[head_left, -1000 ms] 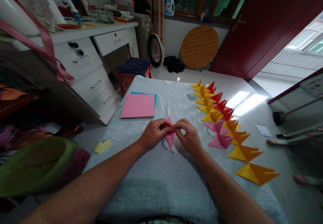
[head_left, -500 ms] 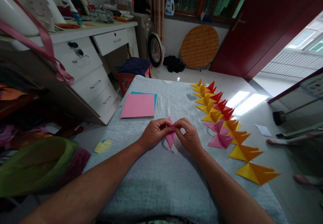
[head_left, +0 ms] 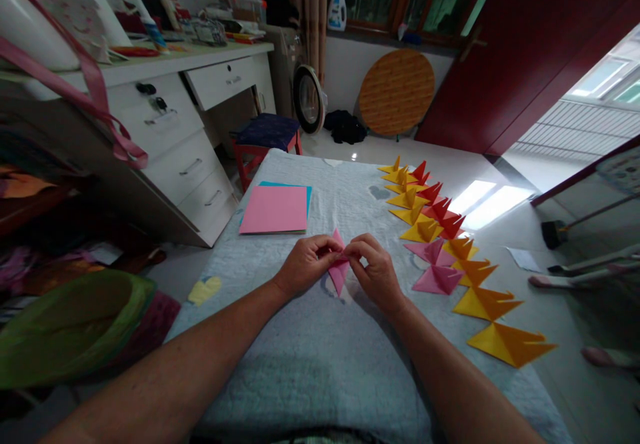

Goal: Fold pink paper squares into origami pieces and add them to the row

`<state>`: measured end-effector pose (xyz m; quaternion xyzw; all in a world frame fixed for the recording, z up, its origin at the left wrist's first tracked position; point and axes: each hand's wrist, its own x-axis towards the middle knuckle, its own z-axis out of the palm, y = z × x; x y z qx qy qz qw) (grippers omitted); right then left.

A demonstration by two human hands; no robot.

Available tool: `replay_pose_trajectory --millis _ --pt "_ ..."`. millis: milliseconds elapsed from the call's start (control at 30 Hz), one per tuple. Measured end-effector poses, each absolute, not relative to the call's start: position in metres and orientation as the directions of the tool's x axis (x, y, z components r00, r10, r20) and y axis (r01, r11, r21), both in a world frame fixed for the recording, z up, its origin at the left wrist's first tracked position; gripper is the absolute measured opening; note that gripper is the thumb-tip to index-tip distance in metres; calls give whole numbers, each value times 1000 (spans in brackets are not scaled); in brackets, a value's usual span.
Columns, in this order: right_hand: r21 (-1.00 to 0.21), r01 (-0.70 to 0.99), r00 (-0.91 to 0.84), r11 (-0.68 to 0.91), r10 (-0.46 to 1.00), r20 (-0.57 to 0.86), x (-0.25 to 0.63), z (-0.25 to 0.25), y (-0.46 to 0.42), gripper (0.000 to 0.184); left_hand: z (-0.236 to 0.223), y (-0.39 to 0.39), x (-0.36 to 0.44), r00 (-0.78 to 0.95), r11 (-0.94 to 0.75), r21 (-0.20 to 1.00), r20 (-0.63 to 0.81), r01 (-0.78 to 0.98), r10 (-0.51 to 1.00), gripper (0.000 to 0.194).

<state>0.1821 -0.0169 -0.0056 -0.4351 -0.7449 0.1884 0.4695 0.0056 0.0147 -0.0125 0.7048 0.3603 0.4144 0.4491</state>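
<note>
Off the near right corner of the paper stack (head_left: 274, 209), toward the person, a folded pink paper (head_left: 339, 281) sits between two bare hands. Its long axis runs away from the person's body, one point near and the other far, roughly parallel to the stack's right edge, so the hands meet it at its flanks rather than its ends. Neither hand is clearly nearer: the left hand (head_left: 306, 261), on the side toward the stack, pinches it around the middle with thumb and finger, and the right hand (head_left: 374, 269), on the side farther from the stack, grips it with bent fingertips. The two sets of fingertips all but meet, hiding the fold there; which layer each one grasps cannot be told. Whether the paper touches the tablecloth (head_left: 305, 357) is also unclear. Farther right of the stack, apart from both hands, stand folded pink birds (head_left: 437, 281), yellow birds (head_left: 505, 344) and red birds (head_left: 437, 195).
</note>
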Motion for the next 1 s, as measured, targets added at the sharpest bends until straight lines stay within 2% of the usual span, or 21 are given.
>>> replay_pose_trajectory --millis 433,733,1000 --pt "-652 533 -242 539 836 493 184 -6 -17 12 -10 13 4 425 -509 831 386 225 819 17" --pt "-581 583 -277 568 811 516 185 -4 -19 13 -5 10 6 420 -559 780 423 282 803 16" --pt "-548 600 -289 583 797 531 184 -1 -20 13 -4 9 7 414 -558 785 428 270 803 14"
